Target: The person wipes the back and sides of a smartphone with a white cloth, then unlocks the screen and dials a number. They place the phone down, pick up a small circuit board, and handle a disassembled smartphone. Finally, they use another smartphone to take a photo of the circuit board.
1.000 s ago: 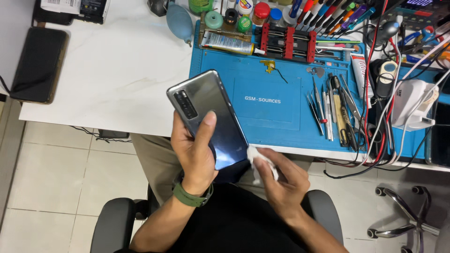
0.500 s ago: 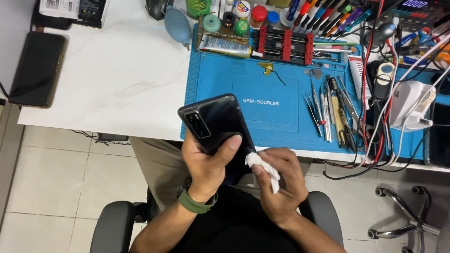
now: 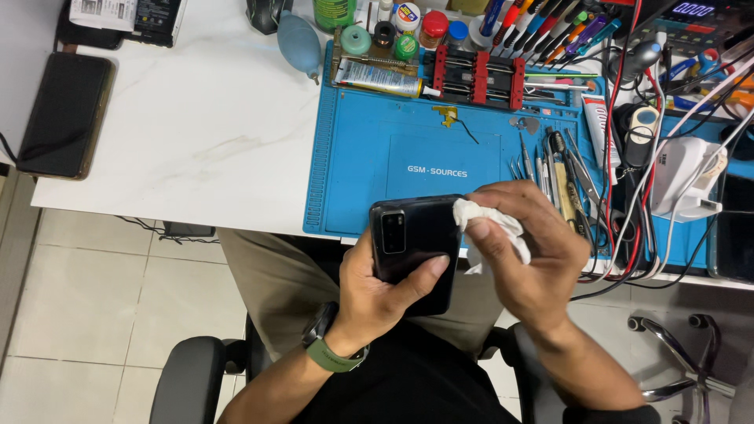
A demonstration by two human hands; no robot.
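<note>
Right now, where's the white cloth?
Head view, right of centre: the white cloth is bunched in the right hand, pressed to the right edge of the black phone held by the left hand.

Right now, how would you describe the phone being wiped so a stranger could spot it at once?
Start at the blue work mat on the white desk. At its near edge, the left hand holds a glossy black phone, camera strip showing. Unlike the phone lying far left, a white cloth touches this one.

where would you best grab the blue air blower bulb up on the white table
Around its fat rounded middle, from above. The blue air blower bulb lies on its side on the white table, nozzle pointing toward the blue mat. The bulb looks widest and clear on its left, so probably come from there.
</note>
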